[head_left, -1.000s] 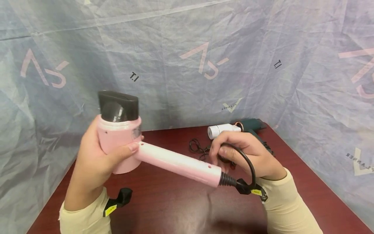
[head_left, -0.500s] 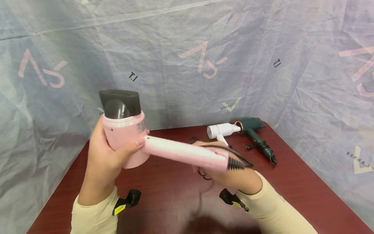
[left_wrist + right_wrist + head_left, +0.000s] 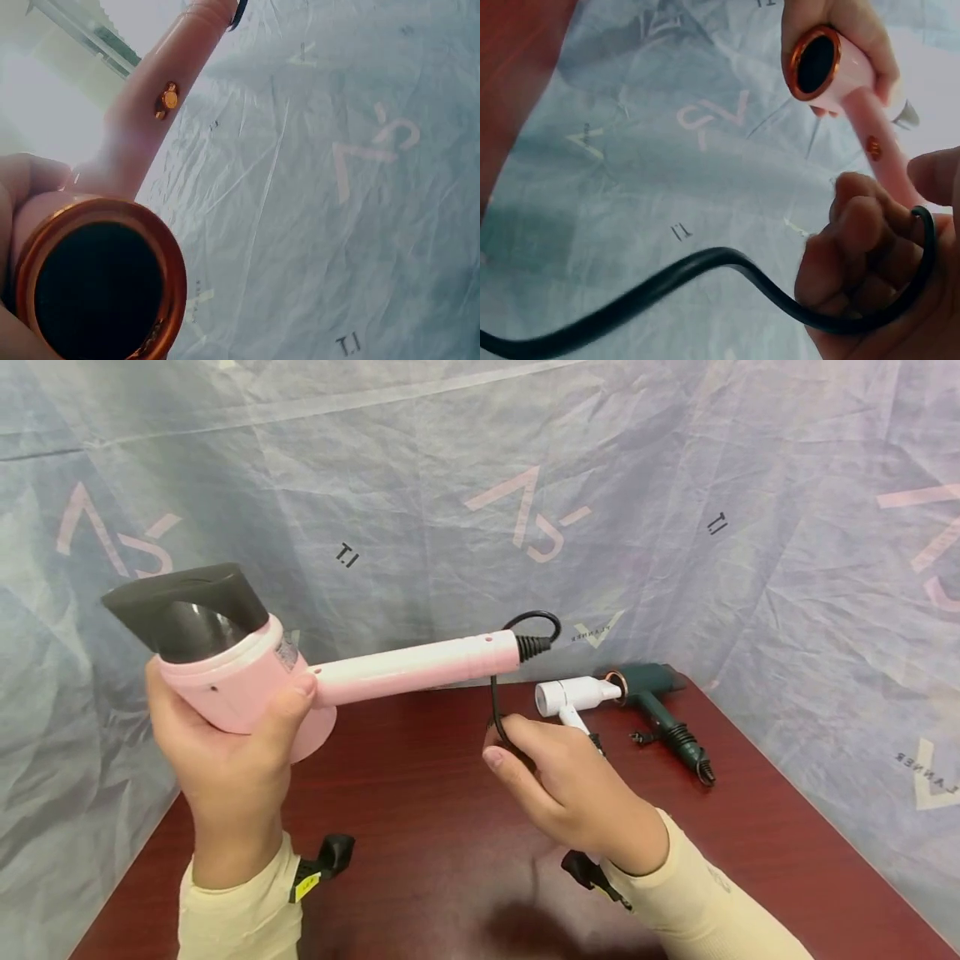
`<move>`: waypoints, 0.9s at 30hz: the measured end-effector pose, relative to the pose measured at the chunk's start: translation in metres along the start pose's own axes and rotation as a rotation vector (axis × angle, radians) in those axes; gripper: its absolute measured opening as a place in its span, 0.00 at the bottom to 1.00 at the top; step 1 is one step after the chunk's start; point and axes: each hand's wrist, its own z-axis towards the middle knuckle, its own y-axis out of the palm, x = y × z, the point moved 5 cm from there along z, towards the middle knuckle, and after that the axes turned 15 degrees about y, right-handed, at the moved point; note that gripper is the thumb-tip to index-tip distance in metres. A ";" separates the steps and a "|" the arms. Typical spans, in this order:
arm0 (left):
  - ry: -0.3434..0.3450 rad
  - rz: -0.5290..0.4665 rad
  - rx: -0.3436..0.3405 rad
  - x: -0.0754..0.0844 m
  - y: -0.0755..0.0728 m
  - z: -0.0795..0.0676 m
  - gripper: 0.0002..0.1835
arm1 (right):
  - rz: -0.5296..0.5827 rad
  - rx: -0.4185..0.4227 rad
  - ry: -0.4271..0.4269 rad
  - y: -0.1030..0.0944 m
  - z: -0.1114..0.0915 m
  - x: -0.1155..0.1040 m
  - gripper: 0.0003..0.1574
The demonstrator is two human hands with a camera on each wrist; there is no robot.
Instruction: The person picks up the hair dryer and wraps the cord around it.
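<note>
A pink hair dryer with a black flat nozzle is held in the air. My left hand grips its barrel, thumb near the handle joint. The handle points right and slightly up. From its ribbed end a black cord loops back and hangs down behind the handle to my right hand, which holds it below. In the right wrist view the cord crosses the palm under curled fingers. The left wrist view shows the copper-rimmed rear intake and a gold switch.
On the dark red table, at the back right, lie a white hair dryer and a dark green one with its cord wrapped round the handle. Grey printed cloth walls in the back and sides.
The dryer has shifted left, and its handle end has swung from pointing down to slightly up. My right hand has passed leftward, with the cord now running behind the handle.
</note>
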 end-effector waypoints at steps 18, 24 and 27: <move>-0.018 0.385 -0.369 0.008 0.000 -0.001 0.40 | -0.144 0.247 -0.288 -0.050 -0.003 -0.021 0.14; -0.074 0.317 -0.454 -0.010 -0.012 -0.005 0.42 | -0.039 0.299 -0.353 -0.058 -0.002 -0.018 0.15; -0.111 0.236 -0.466 -0.016 -0.015 -0.006 0.42 | 0.003 0.315 -0.357 -0.060 -0.001 -0.015 0.15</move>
